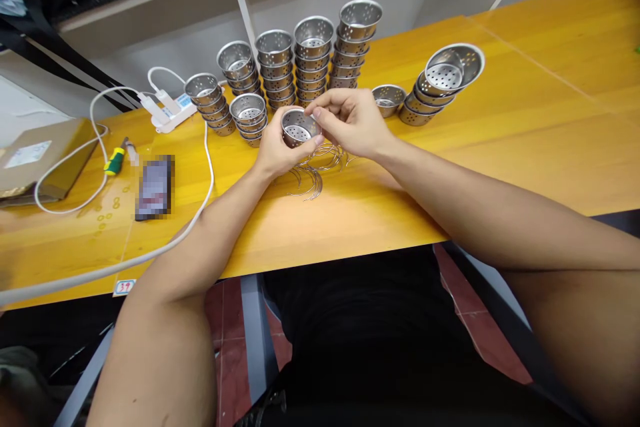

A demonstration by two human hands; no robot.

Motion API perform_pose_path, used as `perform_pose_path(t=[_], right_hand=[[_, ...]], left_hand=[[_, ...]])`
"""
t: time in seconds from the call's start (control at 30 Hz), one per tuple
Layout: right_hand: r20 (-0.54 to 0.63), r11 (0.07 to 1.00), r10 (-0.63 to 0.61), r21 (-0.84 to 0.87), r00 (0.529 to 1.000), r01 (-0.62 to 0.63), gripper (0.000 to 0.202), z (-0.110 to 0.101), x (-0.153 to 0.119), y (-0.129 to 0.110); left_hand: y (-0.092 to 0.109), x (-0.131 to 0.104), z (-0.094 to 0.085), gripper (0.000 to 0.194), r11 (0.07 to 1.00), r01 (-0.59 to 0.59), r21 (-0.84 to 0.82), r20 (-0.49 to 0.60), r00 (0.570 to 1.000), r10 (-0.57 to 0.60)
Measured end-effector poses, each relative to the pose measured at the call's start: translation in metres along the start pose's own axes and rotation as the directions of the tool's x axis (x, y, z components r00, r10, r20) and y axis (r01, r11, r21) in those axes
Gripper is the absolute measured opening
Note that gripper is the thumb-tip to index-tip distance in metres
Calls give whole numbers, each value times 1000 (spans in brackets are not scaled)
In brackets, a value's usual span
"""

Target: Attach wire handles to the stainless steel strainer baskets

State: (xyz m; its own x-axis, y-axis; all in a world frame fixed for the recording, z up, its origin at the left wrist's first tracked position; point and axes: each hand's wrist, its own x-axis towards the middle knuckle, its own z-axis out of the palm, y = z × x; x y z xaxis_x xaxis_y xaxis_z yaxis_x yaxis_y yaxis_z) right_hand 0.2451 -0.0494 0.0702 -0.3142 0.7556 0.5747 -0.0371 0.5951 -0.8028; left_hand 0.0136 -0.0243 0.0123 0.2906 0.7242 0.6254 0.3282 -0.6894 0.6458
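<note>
My left hand (pixel 277 148) is wrapped round a small perforated metal cup (pixel 299 128), its open top tilted towards me. At the cup's right rim, the thumb and index finger of my right hand (pixel 350 121) are pinched together. Whatever lies between those fingertips is too small to make out. Below both hands, several thin curved metal wires (pixel 314 181) lie loose on the table, partly hidden by my fingers. A single perforated cup (pixel 389 100) stands just beyond my right wrist.
Stacks of perforated cups (pixel 314 37) stand behind my hands, with a leaning stack (pixel 433 97) to the right. Leftward on the table (pixel 280 233) are a power strip (pixel 173 113), a white cable (pixel 209 167), a green-yellow screwdriver (pixel 116 160), a blurred dark object (pixel 154 188) and a cardboard box (pixel 50 160).
</note>
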Motion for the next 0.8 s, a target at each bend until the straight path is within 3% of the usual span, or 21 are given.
perform_pose_path(t=[0.17,0.27,0.4,0.6,0.8], right_hand=[[175,997,-4,81,985,-11,64,-19,3,-8],[215,994,-1,110,977,-23,70,-23,3,-8],[160,986,27,158,987,-53,73,-18,3,-6],[108,992,55,103,993,-66,78,-14,4,-1],[89,997,71,32,994,-74,76,-14,3,1]], left_hand=[[-1,2,-6,94,999,-7,-48,12,1000,7],[-3,2,-5,92,996,-43,-76,58,997,47],[-9,1,1,101,992,-106,-72,104,988,113],[-16,0,5,85,990,-135,-27,107,985,137],[-13,-1,4,83,994,-106,21,111,989,103]])
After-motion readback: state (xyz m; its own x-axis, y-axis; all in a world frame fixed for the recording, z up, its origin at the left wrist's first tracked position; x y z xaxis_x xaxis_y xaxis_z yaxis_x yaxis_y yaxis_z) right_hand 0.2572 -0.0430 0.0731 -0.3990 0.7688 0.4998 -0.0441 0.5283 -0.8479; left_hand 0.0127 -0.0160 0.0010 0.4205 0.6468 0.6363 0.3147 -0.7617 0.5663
